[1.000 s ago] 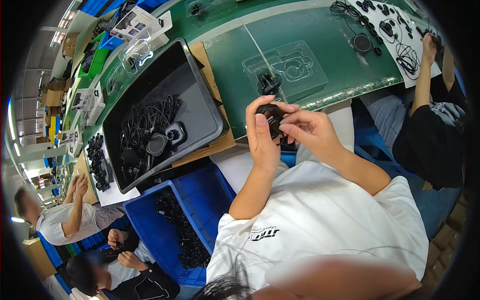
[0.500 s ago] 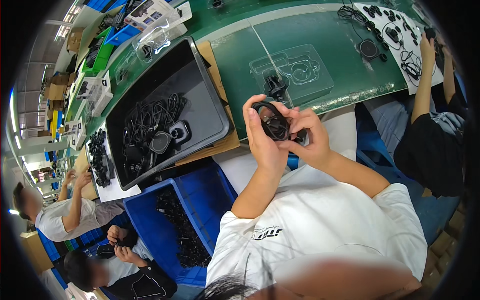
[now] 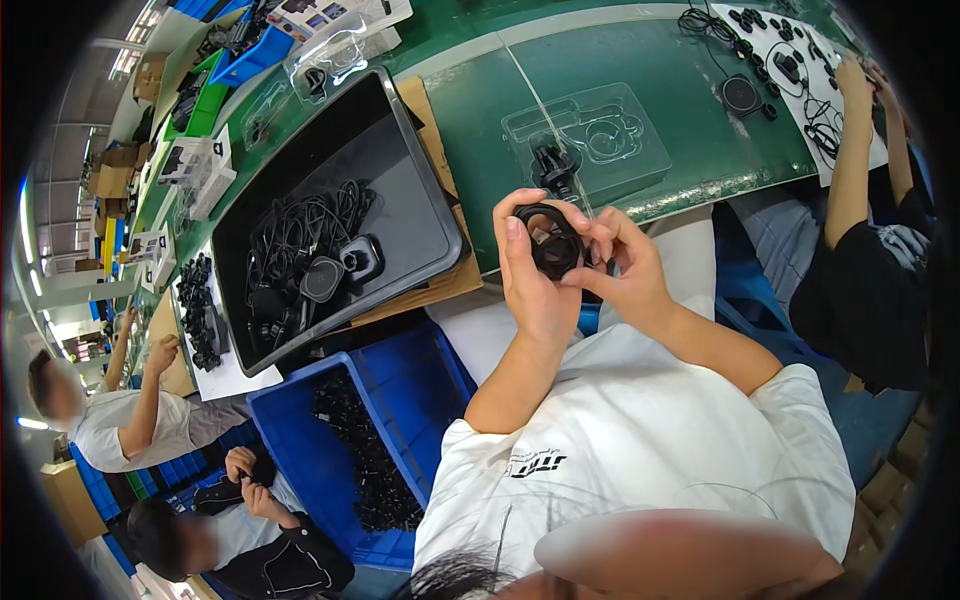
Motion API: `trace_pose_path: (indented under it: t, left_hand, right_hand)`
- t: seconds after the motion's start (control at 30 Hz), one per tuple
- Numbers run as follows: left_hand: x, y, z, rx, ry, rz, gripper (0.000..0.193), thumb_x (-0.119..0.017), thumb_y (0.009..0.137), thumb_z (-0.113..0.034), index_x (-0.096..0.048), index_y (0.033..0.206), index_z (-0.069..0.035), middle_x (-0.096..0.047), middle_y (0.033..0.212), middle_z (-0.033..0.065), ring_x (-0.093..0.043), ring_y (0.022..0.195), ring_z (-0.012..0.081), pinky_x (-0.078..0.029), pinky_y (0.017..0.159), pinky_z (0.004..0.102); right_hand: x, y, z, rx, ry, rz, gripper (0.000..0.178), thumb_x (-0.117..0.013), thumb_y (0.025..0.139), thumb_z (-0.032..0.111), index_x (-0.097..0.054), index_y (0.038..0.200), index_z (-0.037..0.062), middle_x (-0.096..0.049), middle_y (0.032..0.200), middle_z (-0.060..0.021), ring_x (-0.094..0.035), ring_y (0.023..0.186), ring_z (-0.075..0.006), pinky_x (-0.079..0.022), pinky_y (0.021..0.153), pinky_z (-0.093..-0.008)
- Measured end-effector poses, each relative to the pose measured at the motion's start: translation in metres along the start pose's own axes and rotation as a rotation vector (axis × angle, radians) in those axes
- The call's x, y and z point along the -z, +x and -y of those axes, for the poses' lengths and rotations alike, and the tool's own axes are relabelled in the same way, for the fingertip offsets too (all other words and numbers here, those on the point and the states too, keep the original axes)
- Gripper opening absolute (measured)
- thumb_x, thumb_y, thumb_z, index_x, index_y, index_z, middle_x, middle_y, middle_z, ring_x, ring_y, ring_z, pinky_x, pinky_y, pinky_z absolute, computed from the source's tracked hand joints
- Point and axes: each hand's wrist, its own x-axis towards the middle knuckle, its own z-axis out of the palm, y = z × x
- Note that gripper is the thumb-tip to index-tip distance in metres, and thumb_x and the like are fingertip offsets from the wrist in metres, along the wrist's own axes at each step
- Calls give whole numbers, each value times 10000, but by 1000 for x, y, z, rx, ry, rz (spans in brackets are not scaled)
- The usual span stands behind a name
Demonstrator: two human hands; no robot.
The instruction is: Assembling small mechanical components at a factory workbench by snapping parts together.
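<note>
A coiled black cable (image 3: pixel 557 260) is held between my two hands above the near edge of the green table. My left hand (image 3: pixel 535 285) curls around the coil's left side, its fingers bent over the top. From the other side, my right hand (image 3: pixel 630 270) pinches the coil with thumb and fingers; the cable's ends are hidden. Just beyond my fingers, a black ribbed mount part (image 3: pixel 553 166) stands by a clear plastic blister tray (image 3: pixel 645 165) on the table.
To the left, a large black bin (image 3: pixel 345 135) holds black cables and round chargers, with cardboard (image 3: pixel 465 285) under it. Below it stands a divided blue crate (image 3: pixel 285 435) of small black parts. Co-workers sit left and right. A white sheet (image 3: pixel 815 110) with black parts lies far right.
Both hands have shifted slightly right with the coil, which has turned a little so its loop opening shows more. Co-workers' hands at left and right have moved.
</note>
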Motion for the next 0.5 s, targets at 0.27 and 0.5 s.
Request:
trace_pose_path:
  t: [0.27,0.5]
  left_hand:
    - [0,-4,0,12,39,-61,344,-352,1066,-394,-438,1258,-122,-572,884,105,-532,627,163,-491,607,304]
    - [5,2,-13,117,84,48,357,-355,1068,-383,-452,1261,-99,-579,858,109,-468,526,117,-383,461,214]
  right_hand:
    - [-1,-4,-11,-8,-130,18,434,-878,682,62,-471,818,126,-450,828,17,-414,698,-97,-396,651,-234]
    - [-1,7,29,327,-437,33,404,-811,682,21,-522,949,115,-535,954,-17,-494,760,-130,-437,712,-243]
